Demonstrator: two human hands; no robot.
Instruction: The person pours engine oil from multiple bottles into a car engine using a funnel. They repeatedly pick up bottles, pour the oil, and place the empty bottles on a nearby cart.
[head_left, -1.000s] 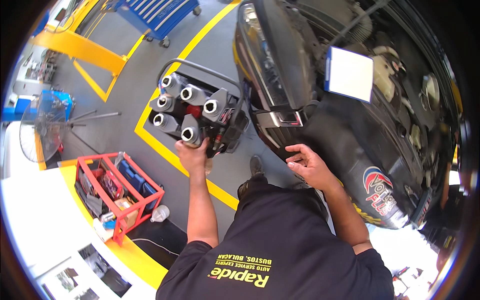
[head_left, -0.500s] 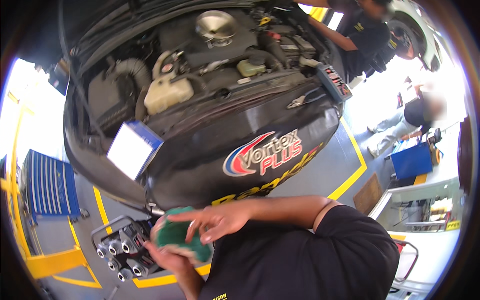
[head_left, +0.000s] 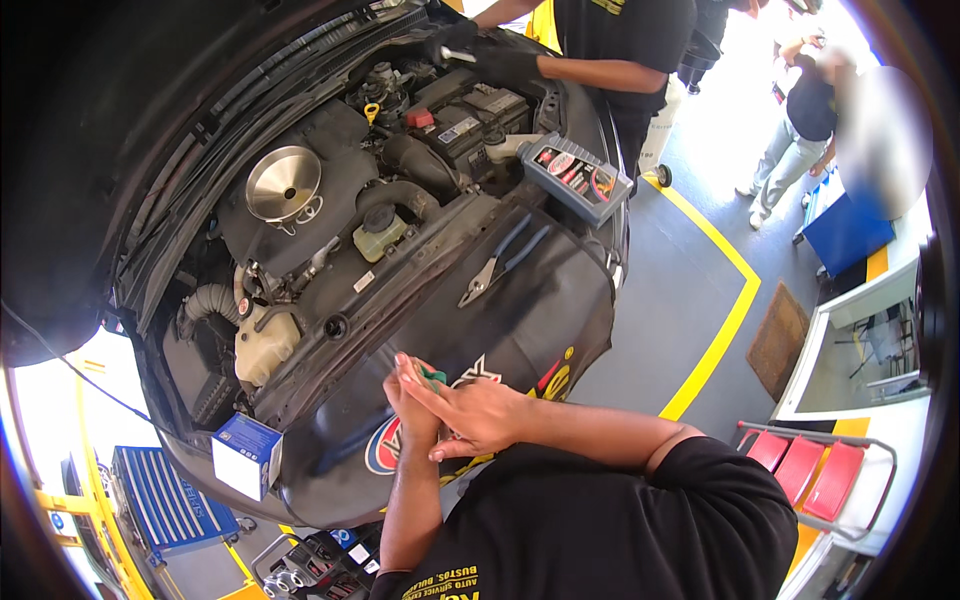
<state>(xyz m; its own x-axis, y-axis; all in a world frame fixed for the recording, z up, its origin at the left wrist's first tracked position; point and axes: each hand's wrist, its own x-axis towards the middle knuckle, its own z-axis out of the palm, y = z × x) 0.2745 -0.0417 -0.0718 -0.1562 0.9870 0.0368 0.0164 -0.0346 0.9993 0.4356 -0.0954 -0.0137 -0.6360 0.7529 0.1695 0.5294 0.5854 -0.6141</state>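
Observation:
Above the black cover [head_left: 560,310] draped over the car's front, my left hand [head_left: 412,408] and my right hand [head_left: 485,412] are pressed together. Between them is a bunched green cloth [head_left: 433,376], of which only a small part shows; the rest is hidden by my fingers. Pliers with blue handles [head_left: 488,275] lie on the cover beyond my hands. To their right, a grey oil bottle [head_left: 578,180] rests on its side at the engine bay's edge. A blue-and-white box [head_left: 246,457] stands on the cover to the left of my hands.
A metal funnel [head_left: 268,186] stands in the engine. At the far side, a co-worker's gloved hand [head_left: 510,66] reaches into the engine bay near the battery [head_left: 460,140]. A blue cart [head_left: 175,495] is at the lower left, a red step stool [head_left: 800,468] at the right.
My view has swung toward the right side of the car. My hands have come together over the cover, and the green cloth, spread wide before, is now bunched between them.

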